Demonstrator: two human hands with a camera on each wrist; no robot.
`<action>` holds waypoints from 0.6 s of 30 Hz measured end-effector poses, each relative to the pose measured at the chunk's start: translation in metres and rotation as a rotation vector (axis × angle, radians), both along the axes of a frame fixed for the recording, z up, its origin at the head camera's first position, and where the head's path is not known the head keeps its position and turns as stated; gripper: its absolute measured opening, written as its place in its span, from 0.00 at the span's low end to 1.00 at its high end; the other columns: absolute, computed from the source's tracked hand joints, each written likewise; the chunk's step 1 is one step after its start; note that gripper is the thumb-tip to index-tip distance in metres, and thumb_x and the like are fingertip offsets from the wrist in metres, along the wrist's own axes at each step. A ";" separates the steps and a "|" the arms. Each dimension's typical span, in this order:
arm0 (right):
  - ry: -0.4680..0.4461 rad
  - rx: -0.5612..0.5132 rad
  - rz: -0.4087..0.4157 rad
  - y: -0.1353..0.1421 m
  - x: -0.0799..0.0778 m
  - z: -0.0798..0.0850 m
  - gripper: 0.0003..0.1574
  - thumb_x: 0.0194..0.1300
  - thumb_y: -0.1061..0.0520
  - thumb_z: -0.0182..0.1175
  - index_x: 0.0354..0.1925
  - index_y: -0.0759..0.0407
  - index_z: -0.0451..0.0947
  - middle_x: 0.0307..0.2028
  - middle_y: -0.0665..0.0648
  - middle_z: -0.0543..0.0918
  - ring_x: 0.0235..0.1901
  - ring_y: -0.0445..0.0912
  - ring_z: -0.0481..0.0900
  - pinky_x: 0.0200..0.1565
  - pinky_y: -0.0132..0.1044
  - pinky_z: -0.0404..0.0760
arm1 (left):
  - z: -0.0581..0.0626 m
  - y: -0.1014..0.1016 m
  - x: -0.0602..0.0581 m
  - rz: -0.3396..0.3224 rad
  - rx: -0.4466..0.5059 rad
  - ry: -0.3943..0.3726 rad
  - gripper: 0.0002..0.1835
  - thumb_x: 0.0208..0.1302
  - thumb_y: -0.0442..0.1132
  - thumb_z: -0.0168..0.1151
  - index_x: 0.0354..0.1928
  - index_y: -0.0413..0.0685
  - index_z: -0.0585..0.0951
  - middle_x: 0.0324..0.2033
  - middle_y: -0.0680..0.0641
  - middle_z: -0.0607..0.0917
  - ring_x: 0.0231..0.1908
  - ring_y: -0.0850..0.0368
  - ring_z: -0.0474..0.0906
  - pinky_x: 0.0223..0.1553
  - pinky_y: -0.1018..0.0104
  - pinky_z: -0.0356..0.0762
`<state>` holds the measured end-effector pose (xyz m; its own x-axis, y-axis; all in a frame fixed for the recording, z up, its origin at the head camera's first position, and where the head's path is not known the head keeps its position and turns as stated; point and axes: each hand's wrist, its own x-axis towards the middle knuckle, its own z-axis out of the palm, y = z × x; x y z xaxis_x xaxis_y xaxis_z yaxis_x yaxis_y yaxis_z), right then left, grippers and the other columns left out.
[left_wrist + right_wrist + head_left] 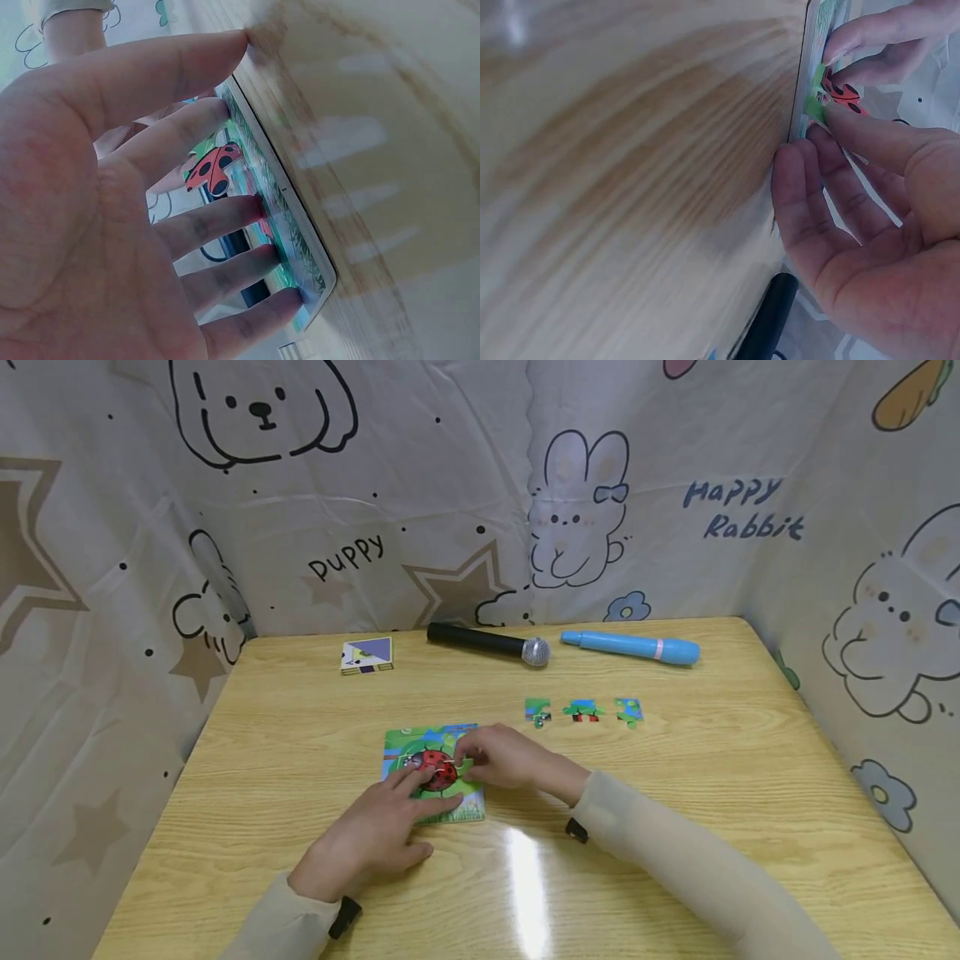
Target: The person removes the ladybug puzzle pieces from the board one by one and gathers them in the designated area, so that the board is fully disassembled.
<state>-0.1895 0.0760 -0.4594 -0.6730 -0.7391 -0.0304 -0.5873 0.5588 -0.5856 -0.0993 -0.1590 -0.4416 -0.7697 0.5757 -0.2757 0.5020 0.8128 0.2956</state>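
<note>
A square jigsaw puzzle (472,810) with a ladybug picture lies on the table, left of centre. My left hand (386,827) rests on it with spread fingers, the fingertips pressing on its surface in the left wrist view. At the puzzle's right side, my right hand (504,755) pinches a puzzle piece (845,93) between thumb and fingers. In the left wrist view this piece (214,169), red with black spots and some green, stands tilted up from the board. The right fingers partly hide it in the head view.
Three loose puzzle pieces, a left one (536,710), a middle one (583,709) and a right one (630,710), lie right of the puzzle. Along the back are a small card box (367,655), a black microphone (480,641) and a blue microphone-shaped object (626,647). A printed curtain (450,485) surrounds the table.
</note>
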 end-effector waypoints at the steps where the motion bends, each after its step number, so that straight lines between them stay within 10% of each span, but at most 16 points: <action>1: -0.009 -0.013 -0.005 0.002 0.000 0.000 0.06 0.68 0.62 0.70 0.42 0.54 0.85 0.37 0.52 0.88 0.33 0.39 0.79 0.39 0.32 0.79 | 0.000 0.000 0.000 0.002 -0.003 -0.004 0.36 0.66 0.49 0.74 0.75 0.75 0.73 0.80 0.38 0.64 0.79 0.31 0.58 0.70 0.31 0.69; 18: -0.099 -0.076 -0.034 0.084 -0.006 0.019 0.04 0.72 0.61 0.67 0.44 0.53 0.85 0.40 0.50 0.89 0.38 0.38 0.86 0.46 0.35 0.87 | -0.002 -0.001 0.001 0.017 0.007 -0.015 0.37 0.66 0.49 0.73 0.76 0.75 0.72 0.80 0.37 0.63 0.79 0.30 0.57 0.72 0.32 0.67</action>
<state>-0.1956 0.1605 -0.4404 -0.6939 -0.7188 -0.0429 -0.5059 0.5290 -0.6814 -0.0987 -0.1604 -0.4432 -0.7750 0.5646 -0.2838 0.4837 0.8190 0.3086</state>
